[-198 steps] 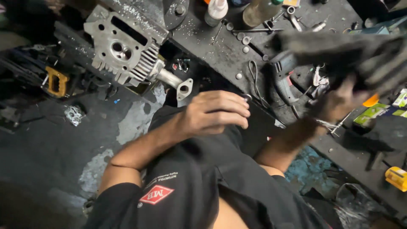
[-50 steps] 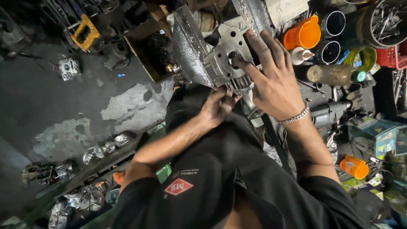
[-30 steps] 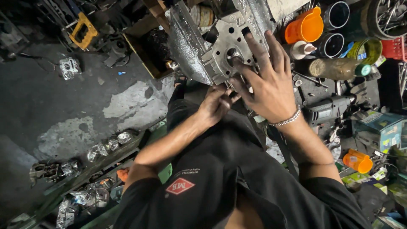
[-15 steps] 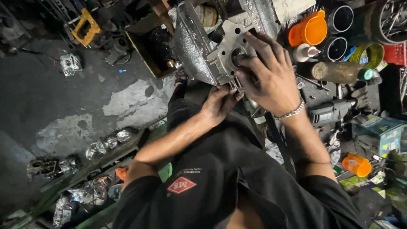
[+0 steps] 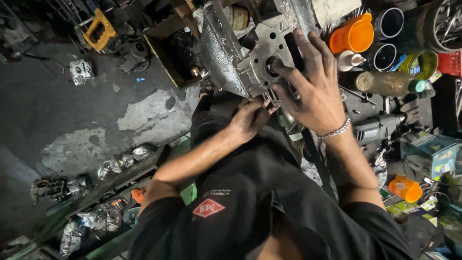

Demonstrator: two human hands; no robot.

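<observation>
Engine casting (image 5: 262, 58): grey cast aluminium block, flat machined face pointing up at the camera, round bore in the middle, small bolt holes around it, cooling fins showing along the lower edge. It's sitting at the near edge of the desk (image 5: 370, 103), just above the person's lap, leaning against a dull grey metal cover (image 5: 216, 48) on its left.

Left hand (image 5: 250, 120) is coming up from below, fingers curled loosely at the finned underside of the casting. Grip is half closed; can't tell if it's actually pinching anything, fingertips are hidden.

Right hand (image 5: 313, 86) is lying spread across the casting face, fingers wide apart, one fingertip reaching the bore rim. Open grip, pressing flat, nothing clasped. Metal chain bracelet (image 5: 334, 130) on that wrist.

Further out on the desk: power drill (image 5: 380, 127) just right of the wrist, orange plastic jug (image 5: 353, 36) beyond the fingertips, dark bottle (image 5: 385, 83) lying on its side, two black cups (image 5: 390, 36) near the jug.
</observation>
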